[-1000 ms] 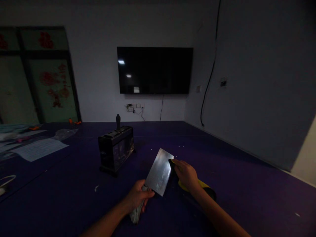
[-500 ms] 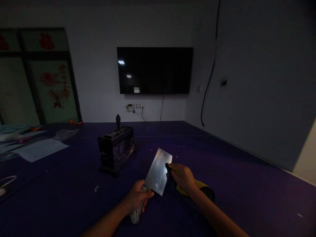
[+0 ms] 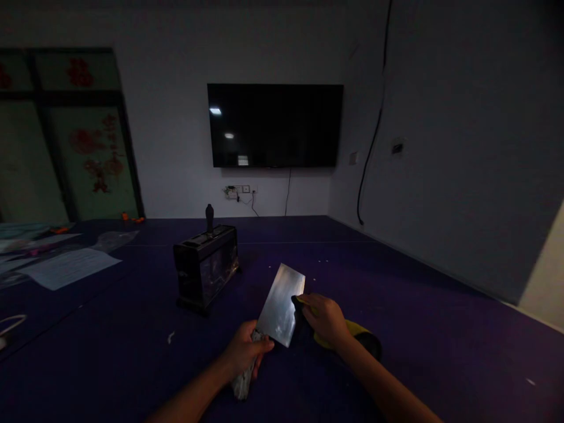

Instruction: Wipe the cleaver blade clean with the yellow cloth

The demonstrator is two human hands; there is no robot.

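Note:
My left hand (image 3: 245, 351) is wrapped round the pale, wrapped-looking handle of a cleaver (image 3: 281, 305), whose broad shiny blade points away from me above the purple tabletop. At the blade's right edge, my right hand (image 3: 325, 319) pinches a yellow and dark cloth (image 3: 358, 332). The cloth's dark corner reaches the blade, while the rest hangs below and right of the hand. A black knife block (image 3: 207, 264) with clear sides stands left of the blade, and one dark handle (image 3: 210, 220) sticks up out of it.
Printed paper (image 3: 70, 267) and plastic film (image 3: 115, 239) lie at the left of the purple table (image 3: 423, 305). Small white scraps (image 3: 171, 337) dot its surface. A white cable (image 3: 13, 320) sits at the left edge. A television (image 3: 275, 126) hangs on the far wall.
My right hand and the cloth have moved slightly down and left along the blade's edge. My left hand keeps its hold on the cleaver; the whole view has shifted slightly.

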